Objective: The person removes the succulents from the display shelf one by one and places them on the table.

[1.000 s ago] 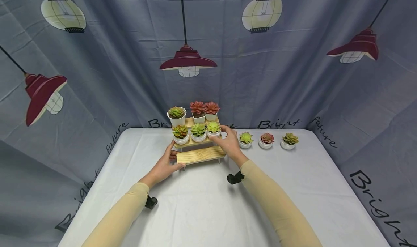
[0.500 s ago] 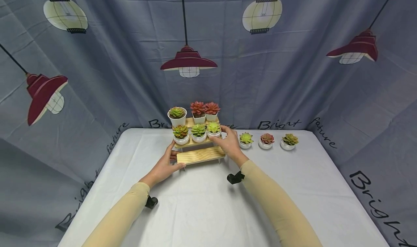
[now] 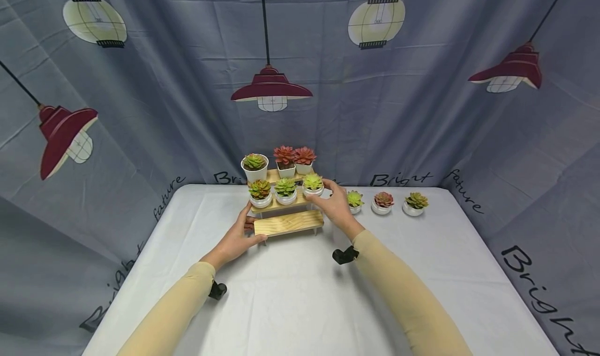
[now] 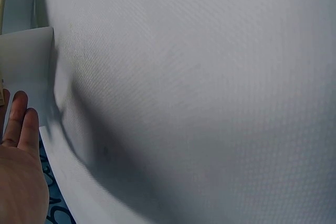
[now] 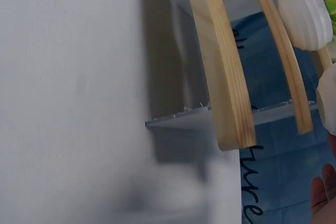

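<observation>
A three-tier wooden plant stand (image 3: 288,223) stands at the back of the table. My left hand (image 3: 236,241) holds its left end, thumb at the front of the lowest plank and fingers along the side. With my right hand (image 3: 336,207) I pinch a white pot with a light-green succulent (image 3: 313,183) at the right end of the middle tier. In the right wrist view that white pot (image 5: 328,98) is partly cut off beside the plank end. A red-green succulent (image 3: 260,190) and a green succulent (image 3: 285,188) share this tier.
On the top tier are a green succulent (image 3: 254,163) in a taller pot and two red succulents (image 3: 284,158). To the right on the white table (image 3: 290,293) stand a light-green succulent (image 3: 354,199), a reddish one (image 3: 383,200) and an olive-green one (image 3: 415,202). A grey curtain hangs behind.
My right hand has shifted slightly right and up with the light-green succulent, away from the middle one. The left hand and the stand stay in place.
</observation>
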Tool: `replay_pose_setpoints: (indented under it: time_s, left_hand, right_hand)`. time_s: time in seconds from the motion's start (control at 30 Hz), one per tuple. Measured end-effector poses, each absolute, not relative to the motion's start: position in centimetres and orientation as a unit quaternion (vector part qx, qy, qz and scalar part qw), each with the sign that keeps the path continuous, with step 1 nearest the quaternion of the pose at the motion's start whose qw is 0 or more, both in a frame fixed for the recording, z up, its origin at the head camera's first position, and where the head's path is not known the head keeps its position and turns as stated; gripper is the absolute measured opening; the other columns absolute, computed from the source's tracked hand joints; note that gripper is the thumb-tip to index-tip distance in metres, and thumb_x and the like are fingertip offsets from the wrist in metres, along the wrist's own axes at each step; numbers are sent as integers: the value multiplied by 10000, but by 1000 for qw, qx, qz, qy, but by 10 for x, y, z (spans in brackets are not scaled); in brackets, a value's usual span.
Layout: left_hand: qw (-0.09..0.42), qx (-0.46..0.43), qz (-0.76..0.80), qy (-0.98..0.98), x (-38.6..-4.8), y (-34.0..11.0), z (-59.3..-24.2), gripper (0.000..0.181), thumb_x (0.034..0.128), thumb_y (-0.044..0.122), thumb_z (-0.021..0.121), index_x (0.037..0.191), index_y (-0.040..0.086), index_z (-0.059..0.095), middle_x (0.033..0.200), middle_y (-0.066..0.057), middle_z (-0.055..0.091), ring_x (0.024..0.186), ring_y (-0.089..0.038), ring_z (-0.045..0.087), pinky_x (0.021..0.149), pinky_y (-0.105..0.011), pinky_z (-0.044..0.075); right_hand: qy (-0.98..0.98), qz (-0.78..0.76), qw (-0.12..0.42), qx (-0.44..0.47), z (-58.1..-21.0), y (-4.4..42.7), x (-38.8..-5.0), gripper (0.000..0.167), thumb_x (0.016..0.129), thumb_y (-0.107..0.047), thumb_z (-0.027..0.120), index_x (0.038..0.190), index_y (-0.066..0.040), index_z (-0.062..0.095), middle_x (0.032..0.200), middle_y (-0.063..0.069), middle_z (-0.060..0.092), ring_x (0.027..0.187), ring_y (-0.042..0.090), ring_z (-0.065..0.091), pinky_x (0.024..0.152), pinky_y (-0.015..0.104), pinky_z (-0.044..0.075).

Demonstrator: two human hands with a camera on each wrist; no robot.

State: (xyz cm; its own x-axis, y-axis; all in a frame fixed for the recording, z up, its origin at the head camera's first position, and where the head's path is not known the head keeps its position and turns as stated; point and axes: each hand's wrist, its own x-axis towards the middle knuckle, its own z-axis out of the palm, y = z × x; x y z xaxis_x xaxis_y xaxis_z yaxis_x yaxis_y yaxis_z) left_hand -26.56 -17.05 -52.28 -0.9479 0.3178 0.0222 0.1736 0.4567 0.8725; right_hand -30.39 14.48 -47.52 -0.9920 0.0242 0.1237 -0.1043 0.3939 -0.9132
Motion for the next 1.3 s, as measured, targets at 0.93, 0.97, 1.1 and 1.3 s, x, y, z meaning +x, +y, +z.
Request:
replay_pose_setpoints:
  time_s: [0.93,0.97,1.1,1.3]
  left_hand:
    - [82,137,505,848,-266,-171,-523,1168,884,316,841,1659,264,-31,1383,-146,493,1221,-299,534,1091,-492,419]
    - [81,137,505,848,-266,-171,-523,1166,884,316,841,1659,263,-29,1381,-147,492,1221,-299,534,1091,-490,419]
    - [81,139,507,847,-266,-171,-523,1166,884,314,841,1660,253,-26,1371,-149,494,1216,-299,535,1089,-489,421]
    - [80,143,509,845,-267,-172,-524,1164,885,299,842,1660,243,-25,1364,-145,497,1207,-293,539,1085,-484,426]
  right_hand:
    - [-862,504,52,3,-477,219,-265,870,834,-541,823,1531,-160,468,1502,125,441,1439,353,313,1135,613,310]
    - [-863,503,50,1,-478,222,-264,869,834,-532,826,1532,-158,468,1502,124,443,1444,353,302,1138,615,305]
    - [-871,490,37,-5,-485,230,-261,900,829,-526,831,1549,-146,446,1509,132,453,1467,366,279,1142,625,300]
    - [-877,480,25,-5,-494,240,-254,918,823,-494,847,1546,-103,440,1494,165,474,1409,382,386,1108,590,366]
